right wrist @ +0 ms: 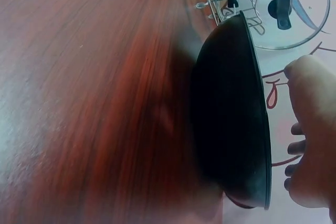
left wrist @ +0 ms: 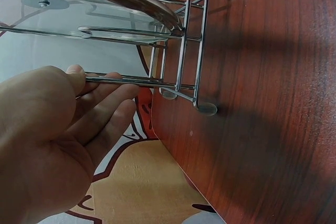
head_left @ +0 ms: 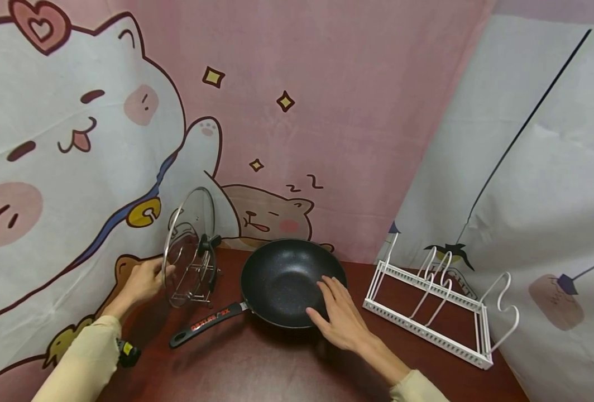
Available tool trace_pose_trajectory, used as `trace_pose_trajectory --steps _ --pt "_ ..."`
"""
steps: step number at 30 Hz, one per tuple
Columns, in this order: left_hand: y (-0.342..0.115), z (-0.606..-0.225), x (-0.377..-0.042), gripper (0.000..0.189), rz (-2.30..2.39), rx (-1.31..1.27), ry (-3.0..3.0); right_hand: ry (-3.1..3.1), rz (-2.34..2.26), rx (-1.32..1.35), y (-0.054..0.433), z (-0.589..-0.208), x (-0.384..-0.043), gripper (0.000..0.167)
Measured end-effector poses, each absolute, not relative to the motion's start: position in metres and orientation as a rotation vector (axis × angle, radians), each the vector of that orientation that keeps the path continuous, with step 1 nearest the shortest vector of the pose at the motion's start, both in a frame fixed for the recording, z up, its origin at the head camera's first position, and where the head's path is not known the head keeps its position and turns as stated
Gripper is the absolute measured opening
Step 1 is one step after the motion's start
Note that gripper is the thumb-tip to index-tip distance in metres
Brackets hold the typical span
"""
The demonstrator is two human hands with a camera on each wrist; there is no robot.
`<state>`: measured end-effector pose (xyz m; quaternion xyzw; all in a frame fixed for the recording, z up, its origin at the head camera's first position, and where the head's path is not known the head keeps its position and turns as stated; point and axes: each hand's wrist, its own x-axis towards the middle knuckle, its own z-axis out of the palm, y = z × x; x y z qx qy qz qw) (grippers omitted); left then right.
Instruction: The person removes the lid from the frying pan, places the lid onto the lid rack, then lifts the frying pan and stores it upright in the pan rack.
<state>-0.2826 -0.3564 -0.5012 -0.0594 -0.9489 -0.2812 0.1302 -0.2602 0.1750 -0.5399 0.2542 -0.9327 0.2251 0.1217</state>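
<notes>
At the left stands a small chrome wire rack with a glass lid upright in it, its black handle facing the wok. My left hand pinches an upright wire of that rack between thumb and fingers, as the left wrist view shows. A black wok sits on the table, its long handle pointing toward the front left. Over the wok's right side is my right hand, fingers spread and extended. From the right wrist view, this hand appears above the rim, holding nothing.
A white adjustable rack with wire dividers stands on the right of the reddish-brown table. Cartoon-printed cloth hangs behind and along both sides. A black device with a yellow mark is at the left wrist.
</notes>
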Motion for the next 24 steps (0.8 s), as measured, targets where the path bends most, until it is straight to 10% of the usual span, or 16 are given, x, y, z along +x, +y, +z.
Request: trace_pose_trajectory --steps 24 --pt "-0.356 -0.501 -0.283 0.021 -0.809 -0.176 -2.756 -2.684 0.501 0.59 0.212 -0.558 -0.254 0.083"
